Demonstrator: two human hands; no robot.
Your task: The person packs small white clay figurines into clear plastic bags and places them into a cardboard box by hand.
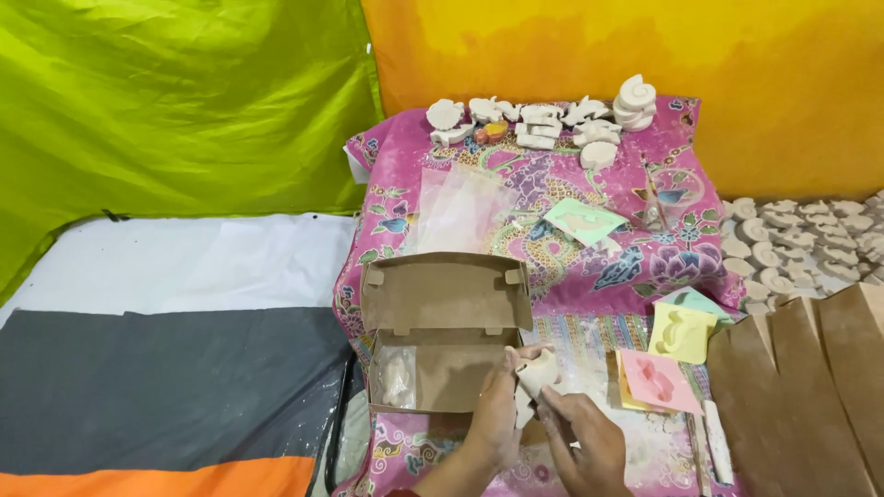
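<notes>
- Plaster figure (537,373): pale, chalky, lobed outline; held at the 3 o'clock edge of the open cardboard box (442,331).
- Likely light but brittle, dusty and stiff; best taken by its thick body, not the thin lobes.
- Left hand (497,414) cups it from below, fingers closed around it.
- Right hand (580,442) pinches its lower edge with thumb and fingertips.
- Inside the box, at 9 o'clock, a bagged figure (398,375) lies flat.
- Pink mould (656,380) and yellow mould (680,333) at 3 o'clock; more white casts (543,124) at 12 o'clock on the patterned cloth (589,267).
</notes>
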